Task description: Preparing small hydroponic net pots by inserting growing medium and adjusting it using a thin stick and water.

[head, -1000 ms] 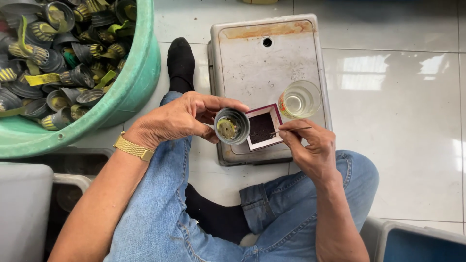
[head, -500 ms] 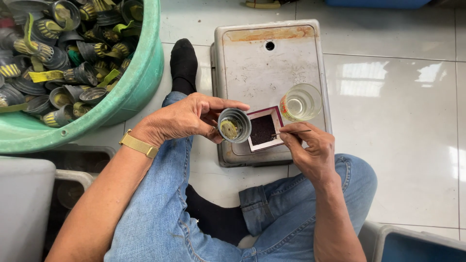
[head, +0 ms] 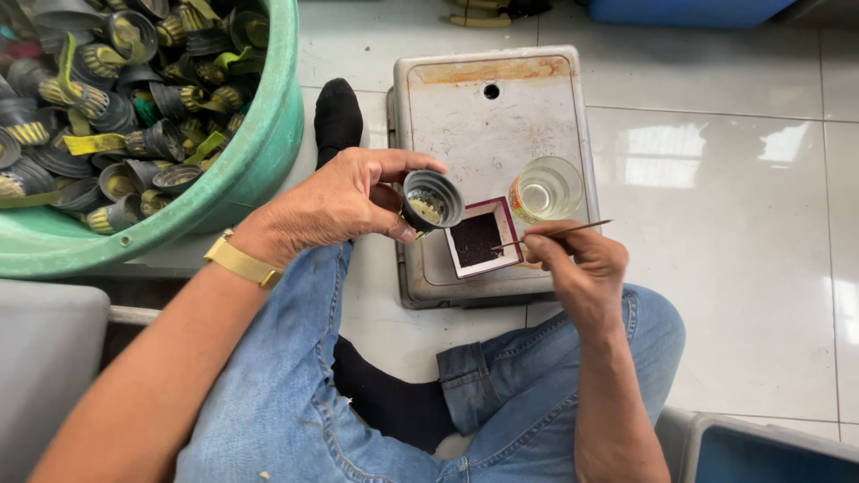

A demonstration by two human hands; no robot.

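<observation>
Big green tub [head: 259,170] at far left, heaped with dark ribbed cups streaked yellow. Right of it a worn metal box [head: 488,116] sits on the tiled floor, serving as worktop, with a black-socked foot [head: 337,116] just beside its left edge. On the box's near end, a small square tray [head: 477,240] of dark powder, and a clear glass [head: 544,190] just right of it. Left hand [head: 344,201] grips a dark cup [head: 431,200], tilted, mouth up, just left of the tray. Right hand [head: 573,259] pinches a thin stick [head: 555,234], its tip over the powder.
</observation>
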